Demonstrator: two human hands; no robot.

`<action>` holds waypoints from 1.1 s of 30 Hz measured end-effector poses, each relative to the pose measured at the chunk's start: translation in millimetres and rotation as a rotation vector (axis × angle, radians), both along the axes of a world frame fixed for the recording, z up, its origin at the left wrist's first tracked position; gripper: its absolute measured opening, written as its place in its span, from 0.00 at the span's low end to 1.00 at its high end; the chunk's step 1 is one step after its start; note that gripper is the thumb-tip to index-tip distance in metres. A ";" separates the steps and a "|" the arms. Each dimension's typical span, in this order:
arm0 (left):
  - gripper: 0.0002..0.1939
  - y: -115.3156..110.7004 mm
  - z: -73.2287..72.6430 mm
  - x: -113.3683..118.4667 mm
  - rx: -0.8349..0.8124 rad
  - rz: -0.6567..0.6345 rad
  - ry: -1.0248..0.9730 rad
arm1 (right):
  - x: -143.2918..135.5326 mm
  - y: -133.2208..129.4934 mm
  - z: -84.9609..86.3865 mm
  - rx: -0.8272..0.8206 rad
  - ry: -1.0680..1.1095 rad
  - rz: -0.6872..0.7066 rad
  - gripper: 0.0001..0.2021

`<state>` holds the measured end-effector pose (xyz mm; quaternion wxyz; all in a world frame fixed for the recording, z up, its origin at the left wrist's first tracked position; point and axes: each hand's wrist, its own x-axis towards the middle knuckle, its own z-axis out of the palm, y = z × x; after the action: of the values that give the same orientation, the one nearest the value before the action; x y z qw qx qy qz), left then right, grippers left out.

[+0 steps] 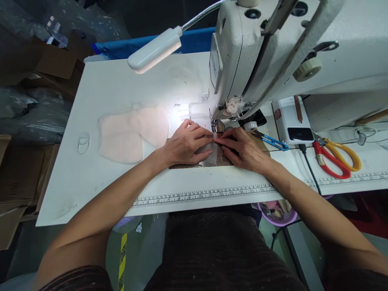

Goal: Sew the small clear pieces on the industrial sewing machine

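White table [109, 85] carries a sewing machine [230, 52] at right. Below its needle area lies a pale strip [214, 157]; left hand [186, 145], half open, presses beside it, right hand [245, 151] pinches its far end. Pink pieces [121, 135] lie apart, left; finished stitches cannot be seen.

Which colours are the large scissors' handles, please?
The scissors have a red handle and a yellow handle, seen best in the head view.

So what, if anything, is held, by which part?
Thin whitish translucent material, apparently pinched by the right hand at its machine-side end; the left hand lies open.
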<state>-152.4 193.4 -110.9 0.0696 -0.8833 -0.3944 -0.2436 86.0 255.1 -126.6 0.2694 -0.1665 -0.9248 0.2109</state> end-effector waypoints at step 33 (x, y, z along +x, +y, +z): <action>0.12 -5.9 1.9 4.2 -0.003 -0.018 0.075 | 1.1 -2.1 4.1 -0.003 -0.009 -0.005 0.20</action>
<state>-148.2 187.5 -109.0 0.0809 -0.8953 -0.3841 -0.2104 87.1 252.9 -122.5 0.2654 -0.1700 -0.9252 0.2112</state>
